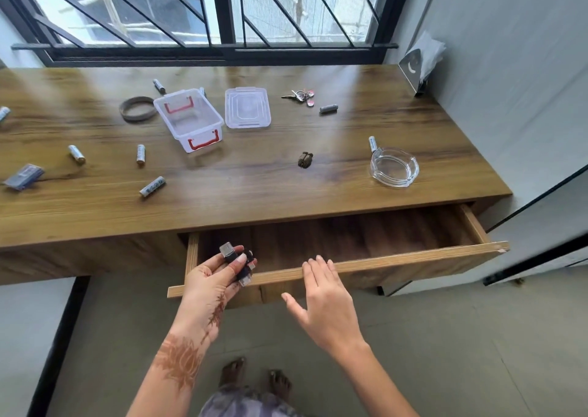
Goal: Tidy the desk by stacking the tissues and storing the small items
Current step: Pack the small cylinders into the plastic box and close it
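My left hand [212, 276] holds a few small black USB sticks [239, 261] with clear caps over the left end of the open wooden drawer [397, 259]. With straight fingers, my right hand [321, 292] rests on the drawer's front edge. On the desk [254, 190] stand an open clear box with red clasps [189, 119] and its lid [247, 108]. Several batteries lie scattered, such as one battery [152, 186] and another battery [141, 154]. A tissue box [418, 66] leans in the far right corner.
Also on the desk: a key bunch [299, 96], a dark band [137, 109], a small brown clip [305, 159], a glass ashtray [394, 167], a blue packet [24, 176]. A barred window runs behind; a wall and glass panel stand on the right.
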